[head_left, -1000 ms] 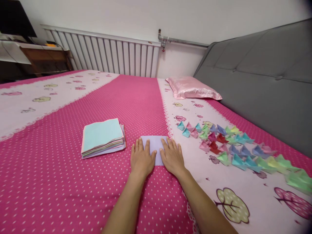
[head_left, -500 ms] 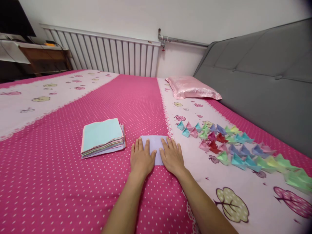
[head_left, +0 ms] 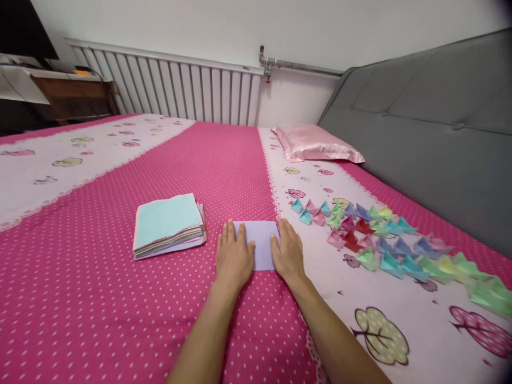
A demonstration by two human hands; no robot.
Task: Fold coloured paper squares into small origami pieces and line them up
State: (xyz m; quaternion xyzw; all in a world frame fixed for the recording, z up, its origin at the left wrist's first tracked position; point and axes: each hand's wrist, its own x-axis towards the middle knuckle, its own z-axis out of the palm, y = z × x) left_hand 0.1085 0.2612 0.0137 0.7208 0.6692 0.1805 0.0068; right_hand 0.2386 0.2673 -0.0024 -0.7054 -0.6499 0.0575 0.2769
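Observation:
A lilac sheet of paper [head_left: 261,241] lies flat on the pink dotted bedspread [head_left: 100,298]. My left hand [head_left: 233,257] rests palm down on the sheet's left side, fingers stretched out. My right hand [head_left: 287,254] lies flat over its right edge, fingers together and extended. Just left of my left hand sits a stack of coloured paper squares [head_left: 168,224] with a light blue sheet on top. To the right, several small folded paper boats [head_left: 372,237] in many colours are spread over the pale strip of the bedspread.
A pink satin pillow [head_left: 316,143] lies at the head of the bed by the grey padded headboard [head_left: 432,128]. A white radiator [head_left: 176,88] runs along the far wall. A wooden shelf [head_left: 72,98] stands at the far left.
My right hand has slid to the right, off the middle of the lilac sheet to its right edge, so more of the paper shows between my hands. The left hand barely moved.

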